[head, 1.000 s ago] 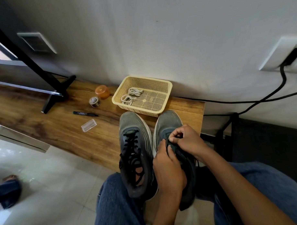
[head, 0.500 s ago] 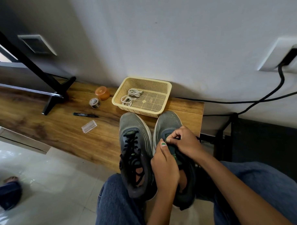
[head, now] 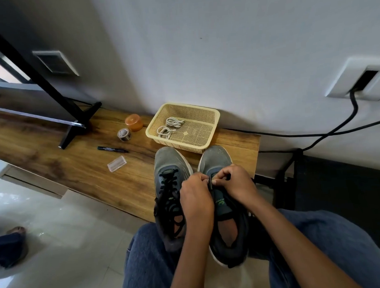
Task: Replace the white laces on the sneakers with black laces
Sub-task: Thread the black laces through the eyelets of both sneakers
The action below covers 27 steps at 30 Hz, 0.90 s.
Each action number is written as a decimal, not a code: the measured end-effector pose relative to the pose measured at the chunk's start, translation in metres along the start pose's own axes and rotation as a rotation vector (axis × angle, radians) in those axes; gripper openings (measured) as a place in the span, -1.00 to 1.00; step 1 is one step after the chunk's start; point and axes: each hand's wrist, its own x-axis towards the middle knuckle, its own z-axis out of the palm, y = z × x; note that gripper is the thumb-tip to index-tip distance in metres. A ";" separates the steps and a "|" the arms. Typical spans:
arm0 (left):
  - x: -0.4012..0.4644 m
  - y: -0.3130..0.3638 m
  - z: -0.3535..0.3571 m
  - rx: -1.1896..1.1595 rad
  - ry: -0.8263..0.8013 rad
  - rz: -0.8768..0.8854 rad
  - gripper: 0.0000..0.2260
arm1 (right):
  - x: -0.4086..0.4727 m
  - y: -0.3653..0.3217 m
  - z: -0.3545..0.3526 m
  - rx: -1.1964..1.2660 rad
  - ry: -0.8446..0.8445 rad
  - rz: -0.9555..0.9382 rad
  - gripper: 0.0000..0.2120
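Both hands, left hand and right hand, pinch the black lace at the right grey mesh sneaker, near bench edge. White laces lie in the far yellow plastic basket.

The person wears blue denim jeans, the cloth covering both thighs at the near edge of the view, with a seam line running along the left leg. Both forearms are bare, with no sleeves, and neither the left hand nor the right hand shows a ring, watch or glove.
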 end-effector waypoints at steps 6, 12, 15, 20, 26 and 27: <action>0.001 -0.001 -0.002 0.076 -0.013 0.075 -0.85 | -0.024 -0.007 -0.002 -0.303 0.063 -0.042 -0.72; -0.007 0.000 -0.003 0.151 0.010 0.146 -0.84 | -0.068 0.005 -0.009 -0.397 0.065 -0.053 -0.58; -0.006 -0.004 -0.008 0.295 0.091 0.227 -0.82 | -0.076 0.009 -0.005 -0.479 0.097 -0.023 -0.64; -0.004 -0.015 -0.020 0.412 0.176 0.245 -0.83 | -0.082 0.010 0.003 -0.458 0.175 -0.021 -0.75; -0.017 -0.015 -0.015 0.339 0.139 0.281 -0.84 | -0.082 0.012 0.005 -0.466 0.220 -0.001 -0.74; -0.020 -0.015 -0.013 0.304 0.136 0.281 -0.85 | -0.081 0.012 0.005 -0.479 0.229 -0.013 -0.74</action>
